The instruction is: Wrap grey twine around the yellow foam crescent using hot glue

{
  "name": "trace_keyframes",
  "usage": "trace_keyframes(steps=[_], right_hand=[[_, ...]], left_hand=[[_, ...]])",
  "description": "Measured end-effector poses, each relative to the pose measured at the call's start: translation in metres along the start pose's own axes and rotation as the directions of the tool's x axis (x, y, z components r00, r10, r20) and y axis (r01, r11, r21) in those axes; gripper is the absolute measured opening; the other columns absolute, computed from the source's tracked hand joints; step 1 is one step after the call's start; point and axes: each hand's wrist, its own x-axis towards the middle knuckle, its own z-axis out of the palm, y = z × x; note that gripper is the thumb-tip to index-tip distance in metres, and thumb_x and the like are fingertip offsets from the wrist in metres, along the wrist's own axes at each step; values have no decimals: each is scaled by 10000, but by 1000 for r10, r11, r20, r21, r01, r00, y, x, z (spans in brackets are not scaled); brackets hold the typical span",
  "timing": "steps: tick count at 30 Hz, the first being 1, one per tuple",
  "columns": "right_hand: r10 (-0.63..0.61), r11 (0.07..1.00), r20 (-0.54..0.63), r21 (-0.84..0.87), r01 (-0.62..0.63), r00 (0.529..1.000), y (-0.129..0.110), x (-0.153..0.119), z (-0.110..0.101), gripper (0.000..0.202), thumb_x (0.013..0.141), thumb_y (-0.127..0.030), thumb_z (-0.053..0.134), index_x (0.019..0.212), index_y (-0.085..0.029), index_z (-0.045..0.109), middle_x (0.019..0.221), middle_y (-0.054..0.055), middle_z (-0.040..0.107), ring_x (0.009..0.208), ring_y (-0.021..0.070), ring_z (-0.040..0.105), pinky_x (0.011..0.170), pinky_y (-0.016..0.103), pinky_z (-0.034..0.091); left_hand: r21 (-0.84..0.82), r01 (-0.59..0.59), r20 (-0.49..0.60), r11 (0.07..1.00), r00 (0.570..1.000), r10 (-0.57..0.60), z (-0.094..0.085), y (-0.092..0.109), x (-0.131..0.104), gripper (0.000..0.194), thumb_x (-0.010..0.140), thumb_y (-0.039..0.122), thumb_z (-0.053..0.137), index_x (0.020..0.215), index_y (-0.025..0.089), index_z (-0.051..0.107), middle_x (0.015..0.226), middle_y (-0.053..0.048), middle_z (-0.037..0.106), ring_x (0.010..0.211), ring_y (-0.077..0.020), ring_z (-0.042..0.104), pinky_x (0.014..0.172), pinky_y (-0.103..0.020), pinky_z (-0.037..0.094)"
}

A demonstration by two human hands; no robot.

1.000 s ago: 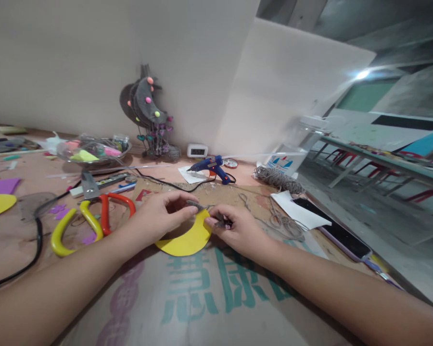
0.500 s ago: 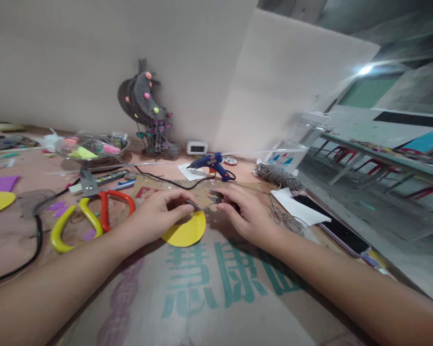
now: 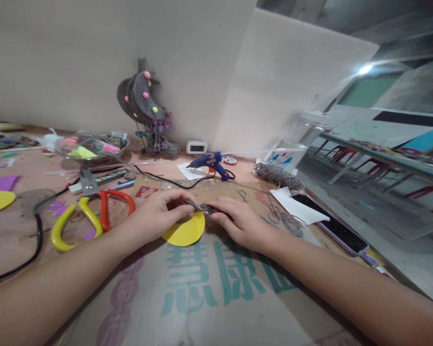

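My left hand (image 3: 171, 211) is closed in a pinch on a strand of grey yarn (image 3: 197, 207), over a yellow round piece (image 3: 187, 233). Whether the fingers also touch the yellow piece cannot be seen. Closed around small thread snips (image 3: 208, 209), my right hand (image 3: 238, 223) has their tips against the yarn, just right of my left fingertips. The snips' handles are hidden in my palm. Beneath both hands lies printed cardboard (image 3: 231, 288), with a short loop of yarn (image 3: 242, 194) beyond my right hand.
A blue glue gun (image 3: 211, 163) rests behind my hands, its black cable running left. Yellow-handled and red-handled tools (image 3: 75, 230) lie left. To the right are loose yarn (image 3: 285, 218), white paper (image 3: 296, 206) and a phone (image 3: 332, 226). Grey moon ornaments (image 3: 144, 96) stand behind.
My right hand has moved left, bringing the snips from apart to the yarn at my left fingertips; their blades have come together. A short yarn loop now shows on the cardboard. My left hand stays.
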Motion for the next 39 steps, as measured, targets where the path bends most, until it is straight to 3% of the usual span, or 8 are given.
trace_keyframes(steps=[25, 29, 32, 36, 39], right_hand=[[-13, 999, 11, 35, 13, 1000, 0, 1, 2, 288, 917, -259, 368, 1113, -152, 550, 973, 78, 632, 873, 162, 564, 781, 285, 435], [70, 996, -163, 61, -61, 984, -2, 2, 2, 254, 902, -250, 382, 1075, -164, 547, 956, 73, 626, 860, 169, 562, 751, 285, 433], [185, 981, -259, 106, -163, 948, -4, 1, 1, 221, 877, -304, 423, 1002, -159, 532, 831, 48, 606, 729, 148, 542, 646, 255, 422], [287, 954, -139, 128, -270, 948, -9, 1, 1, 264, 806, -417, 519, 733, -163, 520, 603, -19, 486, 543, 99, 420, 498, 213, 321], [328, 925, -20, 208, -317, 944, -14, 3, 4, 275, 777, -430, 553, 722, -162, 546, 610, -22, 493, 547, 94, 416, 499, 211, 309]], left_hand=[[2, 26, -2, 1000, 1000, -26, -1, 2, 0, 202, 718, 311, 594, 862, 171, 619, 737, 6, 621, 656, -111, 546, 551, -183, 412], [50, 21, -13, 999, 1000, -20, -1, 1, -1, 238, 738, 357, 575, 883, 180, 641, 747, -3, 636, 625, -111, 534, 524, -183, 392], [92, 20, -24, 996, 1000, -18, -3, 1, -1, 278, 761, 402, 540, 851, 166, 657, 684, -8, 629, 528, -99, 489, 450, -182, 334], [109, 8, -60, 994, 998, -1, -4, 0, -1, 318, 770, 444, 515, 762, 163, 664, 609, -4, 621, 466, -95, 459, 412, -187, 299], [95, 3, -77, 995, 997, 4, -5, -1, -1, 336, 766, 457, 516, 687, 164, 658, 617, -13, 638, 516, -117, 509, 447, -190, 345]])
